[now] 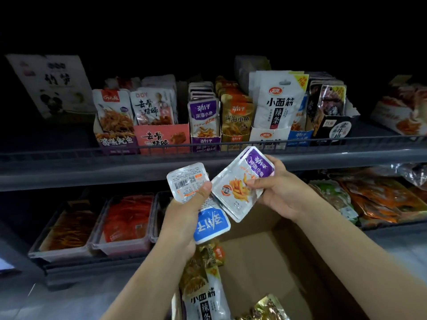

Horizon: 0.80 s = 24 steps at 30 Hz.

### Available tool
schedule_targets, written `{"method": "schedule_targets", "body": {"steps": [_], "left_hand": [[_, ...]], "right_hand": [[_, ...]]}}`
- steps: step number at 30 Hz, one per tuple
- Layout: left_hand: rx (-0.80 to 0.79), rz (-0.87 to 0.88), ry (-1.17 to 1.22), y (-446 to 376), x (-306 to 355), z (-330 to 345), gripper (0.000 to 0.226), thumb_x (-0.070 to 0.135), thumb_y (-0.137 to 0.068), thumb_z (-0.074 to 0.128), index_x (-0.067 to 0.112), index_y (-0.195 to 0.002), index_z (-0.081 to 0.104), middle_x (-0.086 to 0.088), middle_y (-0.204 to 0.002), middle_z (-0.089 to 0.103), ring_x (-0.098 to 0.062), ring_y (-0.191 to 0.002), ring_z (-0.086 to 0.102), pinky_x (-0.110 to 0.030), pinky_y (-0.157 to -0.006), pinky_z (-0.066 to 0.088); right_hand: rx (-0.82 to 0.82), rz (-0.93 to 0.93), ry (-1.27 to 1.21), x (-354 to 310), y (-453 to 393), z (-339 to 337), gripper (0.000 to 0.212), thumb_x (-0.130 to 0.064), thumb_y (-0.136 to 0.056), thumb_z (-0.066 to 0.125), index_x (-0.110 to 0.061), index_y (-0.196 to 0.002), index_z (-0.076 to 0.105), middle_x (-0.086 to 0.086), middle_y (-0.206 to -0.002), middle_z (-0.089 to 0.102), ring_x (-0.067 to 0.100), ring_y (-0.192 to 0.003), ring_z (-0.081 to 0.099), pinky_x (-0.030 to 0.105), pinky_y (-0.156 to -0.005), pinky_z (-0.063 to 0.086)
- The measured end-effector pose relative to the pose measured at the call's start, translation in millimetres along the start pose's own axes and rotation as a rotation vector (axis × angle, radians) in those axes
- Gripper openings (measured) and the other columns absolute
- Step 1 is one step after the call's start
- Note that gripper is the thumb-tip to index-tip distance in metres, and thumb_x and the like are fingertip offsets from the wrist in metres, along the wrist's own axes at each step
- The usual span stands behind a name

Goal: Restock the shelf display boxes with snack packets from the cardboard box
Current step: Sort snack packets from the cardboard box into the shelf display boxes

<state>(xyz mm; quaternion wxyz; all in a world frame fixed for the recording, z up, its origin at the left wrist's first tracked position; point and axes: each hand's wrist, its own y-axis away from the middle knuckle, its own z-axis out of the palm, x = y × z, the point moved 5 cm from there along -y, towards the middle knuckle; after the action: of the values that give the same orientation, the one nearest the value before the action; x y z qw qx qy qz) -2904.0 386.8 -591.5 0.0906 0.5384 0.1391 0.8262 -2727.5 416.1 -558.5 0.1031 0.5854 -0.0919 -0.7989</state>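
Above the cardboard box (288, 262): left hand (184, 218) gripping mixed packets (187, 182), right hand (279, 190) pinching purple packet (242, 181); shelf boxes (204, 140) mostly full, several packets left.

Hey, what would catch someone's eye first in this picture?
The two hands in the middle: the right hand holds a purple snack packet, the left hand grips blue and white packets. Behind them, a row of colourful display boxes lines the upper shelf; below sits the open cardboard box.
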Motion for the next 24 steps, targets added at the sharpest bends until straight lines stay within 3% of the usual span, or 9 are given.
{"method": "schedule_targets", "body": {"steps": [4,9,13,19,22,24], "left_hand": [[0.005,0.045,-0.079,-5,17,-6,0.042,0.030,-0.059,0.083,0.021,-0.098,0.069,-0.002,-0.087,0.077,-0.024,-0.077,0.074,-0.042,-0.076,0.060],[0.003,0.066,-0.161,-12,19,-10,0.022,0.024,-0.077,0.080,0.022,-0.096,0.069,-0.002,-0.093,0.076,-0.023,-0.087,0.073,-0.043,-0.084,0.058],[0.026,0.095,-0.108,-15,20,-9,0.016,0.013,-0.080,0.077,0.022,-0.088,0.067,0.001,-0.084,0.075,-0.018,-0.078,0.073,-0.032,-0.063,0.059],[0.049,0.109,-0.090,-16,23,-8,0.015,0.011,-0.081,0.076,0.022,-0.086,0.066,0.005,-0.075,0.074,-0.016,-0.070,0.073,-0.029,-0.057,0.058],[0.073,0.088,-0.005,-18,26,-11,0.012,0.019,-0.083,0.076,0.019,-0.090,0.066,0.003,-0.070,0.074,-0.013,-0.060,0.071,-0.024,-0.048,0.055],[0.090,0.066,0.058,-22,27,-14,0.013,0.022,-0.085,0.074,0.018,-0.093,0.066,0.002,-0.073,0.074,-0.013,-0.065,0.071,-0.028,-0.056,0.058]], "right_hand": [[-0.113,0.030,0.209,-15,-4,12,0.071,0.021,-0.078,0.057,-0.026,-0.128,0.042,0.013,-0.111,0.064,0.028,-0.105,0.062,0.042,-0.078,0.055],[-0.212,0.105,0.402,-12,-5,27,0.071,0.022,-0.076,0.059,-0.028,-0.125,0.045,0.011,-0.111,0.065,0.026,-0.107,0.063,0.042,-0.081,0.056],[-0.162,0.105,0.317,-7,-12,40,0.071,0.023,-0.077,0.056,-0.024,-0.129,0.040,0.014,-0.115,0.062,0.029,-0.108,0.061,0.042,-0.079,0.056],[-0.187,0.096,0.364,-11,-16,49,0.063,0.023,-0.079,0.055,-0.021,-0.123,0.043,0.012,-0.109,0.064,0.024,-0.100,0.064,0.034,-0.070,0.059],[-0.184,-0.011,0.400,-32,-22,52,0.064,0.021,-0.078,0.058,-0.021,-0.123,0.040,0.011,-0.111,0.064,0.023,-0.101,0.064,0.038,-0.077,0.058],[-0.105,-0.202,0.483,-56,-31,55,0.067,0.018,-0.079,0.059,-0.023,-0.126,0.034,0.005,-0.111,0.061,0.019,-0.103,0.063,0.039,-0.081,0.056]]}}
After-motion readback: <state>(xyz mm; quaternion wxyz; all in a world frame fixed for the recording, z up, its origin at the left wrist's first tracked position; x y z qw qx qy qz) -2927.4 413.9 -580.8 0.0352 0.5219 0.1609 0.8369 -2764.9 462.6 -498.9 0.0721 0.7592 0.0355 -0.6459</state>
